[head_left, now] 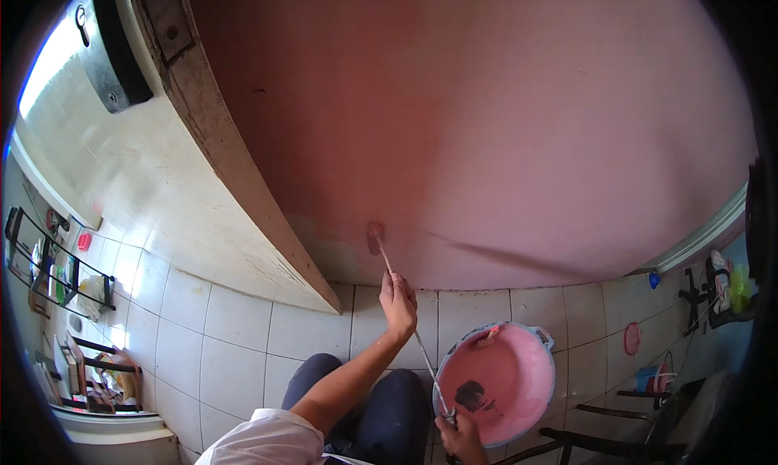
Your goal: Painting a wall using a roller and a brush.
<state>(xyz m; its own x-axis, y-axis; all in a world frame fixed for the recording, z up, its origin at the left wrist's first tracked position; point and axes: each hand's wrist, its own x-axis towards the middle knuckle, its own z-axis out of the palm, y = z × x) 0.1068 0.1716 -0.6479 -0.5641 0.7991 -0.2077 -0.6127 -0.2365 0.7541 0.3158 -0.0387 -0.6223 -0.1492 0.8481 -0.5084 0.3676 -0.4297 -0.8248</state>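
"Pole point(427, 358): where does it lie?"

"Through both hands, its head point(375, 236) against the pink wall point(551, 141) beyond the left hand point(398, 304)."

"State of each hand?"

"The left is closed around the upper shaft; the right hand point(461, 439) grips the handle point(448, 416)."

"Nearby?"

"Pink-coated basin point(535, 368), just beyond and right of the right hand."

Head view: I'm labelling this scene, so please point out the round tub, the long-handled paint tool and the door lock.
Round tub point(536, 374): head view, inner wall on its right side.
Long-handled paint tool point(426, 358): head view, shaft between the two hands.
Door lock point(111, 53): head view, face of its casing.
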